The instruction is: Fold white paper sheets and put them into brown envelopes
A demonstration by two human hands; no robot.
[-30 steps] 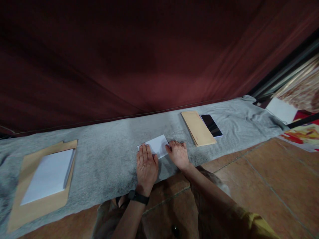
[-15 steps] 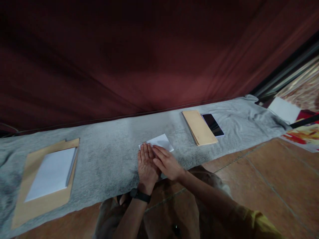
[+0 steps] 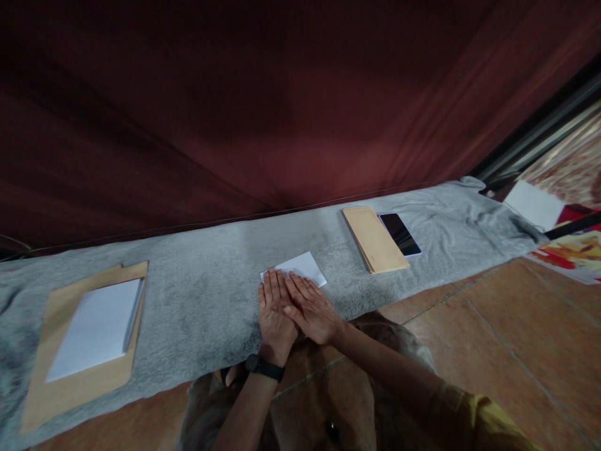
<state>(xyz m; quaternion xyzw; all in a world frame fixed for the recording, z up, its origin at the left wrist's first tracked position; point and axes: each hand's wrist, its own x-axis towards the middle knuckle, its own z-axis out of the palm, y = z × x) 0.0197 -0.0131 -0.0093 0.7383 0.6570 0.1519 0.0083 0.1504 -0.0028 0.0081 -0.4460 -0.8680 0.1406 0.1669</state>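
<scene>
A small folded sheet of white paper [image 3: 307, 266] lies on the grey cloth, its near part covered by my hands. My left hand [image 3: 276, 313] rests flat on the paper's left side, fingers stretched forward; a black watch [image 3: 265, 368] is on that wrist. Beside it, my right hand [image 3: 313, 308] lies flat on the paper too, its fingers extended and its thumb reaching over the left hand. Neither hand grips anything. The paper's near edge is hidden under the palms.
A stack of white paper [image 3: 96, 329] sits on large brown envelopes [image 3: 79, 388] at the left. Smaller brown envelopes [image 3: 375, 241] and a phone [image 3: 400, 234] lie to the right. A dark red curtain [image 3: 282, 113] hangs behind the grey cloth [image 3: 201, 282].
My right hand has flattened, its fingers spreading and laying down on the paper against the left hand. The left hand stays in place.
</scene>
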